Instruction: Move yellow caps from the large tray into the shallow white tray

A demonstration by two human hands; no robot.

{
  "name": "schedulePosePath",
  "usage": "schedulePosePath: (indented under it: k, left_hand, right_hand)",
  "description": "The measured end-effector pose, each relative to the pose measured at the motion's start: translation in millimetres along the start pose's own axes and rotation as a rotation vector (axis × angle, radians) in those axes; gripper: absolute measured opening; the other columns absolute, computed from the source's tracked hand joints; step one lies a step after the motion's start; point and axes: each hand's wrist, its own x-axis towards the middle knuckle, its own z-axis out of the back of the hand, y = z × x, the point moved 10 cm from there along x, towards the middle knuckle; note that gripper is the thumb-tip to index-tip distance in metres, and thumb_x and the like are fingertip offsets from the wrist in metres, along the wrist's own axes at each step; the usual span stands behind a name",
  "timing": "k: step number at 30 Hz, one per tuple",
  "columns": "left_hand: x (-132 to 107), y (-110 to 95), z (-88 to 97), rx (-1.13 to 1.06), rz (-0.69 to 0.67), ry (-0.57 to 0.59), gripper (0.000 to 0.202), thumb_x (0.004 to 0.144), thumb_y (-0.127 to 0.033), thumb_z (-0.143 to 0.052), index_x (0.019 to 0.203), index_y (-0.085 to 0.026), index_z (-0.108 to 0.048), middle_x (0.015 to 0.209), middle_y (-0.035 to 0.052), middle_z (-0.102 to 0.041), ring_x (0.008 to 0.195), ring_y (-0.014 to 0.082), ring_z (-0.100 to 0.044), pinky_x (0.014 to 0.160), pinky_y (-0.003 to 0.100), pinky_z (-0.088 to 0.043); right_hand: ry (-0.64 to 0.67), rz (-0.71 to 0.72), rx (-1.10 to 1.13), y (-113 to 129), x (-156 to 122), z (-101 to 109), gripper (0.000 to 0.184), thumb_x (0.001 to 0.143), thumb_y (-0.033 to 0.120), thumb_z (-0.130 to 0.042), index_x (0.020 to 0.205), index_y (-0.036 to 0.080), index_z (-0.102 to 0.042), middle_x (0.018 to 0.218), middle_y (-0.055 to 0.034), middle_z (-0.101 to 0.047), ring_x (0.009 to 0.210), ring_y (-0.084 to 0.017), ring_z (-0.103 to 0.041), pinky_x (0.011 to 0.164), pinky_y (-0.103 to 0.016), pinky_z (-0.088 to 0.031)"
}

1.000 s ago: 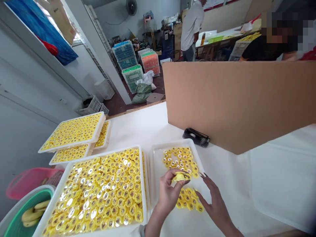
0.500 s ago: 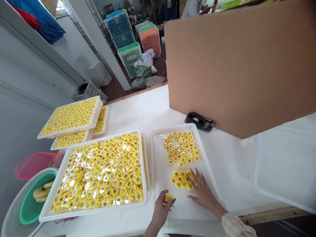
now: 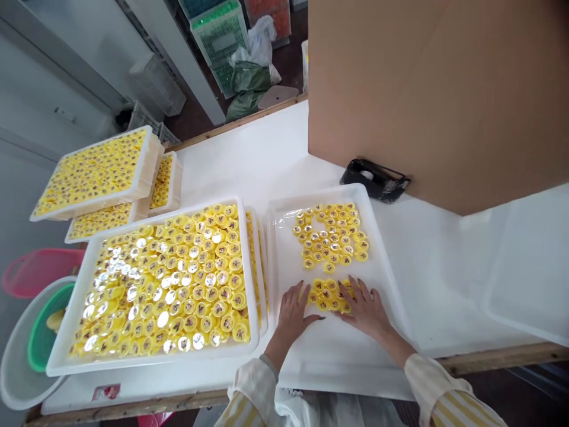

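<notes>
My left hand lies at the left edge of a small cluster of round yellow pieces, fingers stretched out. From the other side my right hand rests with spread fingertips on the cluster's right end, hiding part of it. Each piece has a small printed picture on its round face. Both hands are over a shallow white tray. Farther back in this tray lies a looser group of the same yellow pieces, with a gap in its middle.
To the left stands a white tray full of yellow pieces, with stacked filled trays behind. A black tape dispenser sits against a large cardboard box. A green basket sits inside a white basin at far left.
My left hand has moved up to the cluster and opened; the yellow piece it held is no longer in it. My right hand stays at the cluster's right. The view has tilted down.
</notes>
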Motion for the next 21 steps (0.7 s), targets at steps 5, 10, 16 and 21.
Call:
schedulePosePath:
  k: [5, 10, 16, 21]
  left_hand:
    - [26.4, -34.2, -29.5, 0.200, -0.271, 0.098, 0.093, 0.074, -0.077, -0.054, 0.149, -0.029, -0.031, 0.156, 0.0102, -0.033, 0.123, 0.0332, -0.047, 0.094, 0.044, -0.043]
    - [34.2, -37.1, -45.9, 0.333, -0.359, 0.161, 0.080, 0.086, -0.075, -0.032, 0.150, -0.028, -0.030, 0.152, 0.0105, -0.041, 0.118, 0.0316, -0.049, 0.082, 0.037, -0.044]
    - [22.5, -47.5, -51.1, 0.457, -0.447, 0.236, 0.076, 0.088, -0.072, -0.033, 0.150, -0.028, -0.029, 0.143, 0.0136, -0.048, 0.112, 0.0276, -0.052, 0.073, 0.031, -0.044]
    - [23.7, -55.7, -54.7, 0.519, -0.457, 0.275, 0.085, 0.083, -0.071, -0.047, 0.151, -0.025, -0.026, 0.141, 0.0166, -0.047, 0.107, 0.0272, -0.053, 0.068, 0.030, -0.043]
  right_hand:
    - [0.037, 0.062, -0.041, 5.4, 1.6, -3.7, 0.054, 0.091, 0.053, -0.047, 0.133, 0.021, -0.057, 0.136, -0.0203, -0.054, 0.119, -0.039, -0.046, 0.076, -0.043, -0.043]
    - [0.072, 0.134, -0.042, 11.4, 7.6, -10.8, 0.054, 0.087, 0.053, -0.053, 0.129, 0.019, -0.059, 0.133, -0.0208, -0.054, 0.117, -0.038, -0.046, 0.074, -0.041, -0.044]
    - [0.034, 0.182, -0.036, 21.5, -0.9, -6.9, 0.051, 0.084, 0.052, -0.057, 0.122, 0.018, -0.062, 0.125, -0.0201, -0.058, 0.113, -0.037, -0.048, 0.076, -0.041, -0.044]
    - [-0.016, 0.215, -0.026, 24.4, -3.3, -1.6, 0.048, 0.082, 0.051, -0.059, 0.118, 0.019, -0.064, 0.122, -0.0190, -0.060, 0.111, -0.036, -0.050, 0.076, -0.040, -0.045]
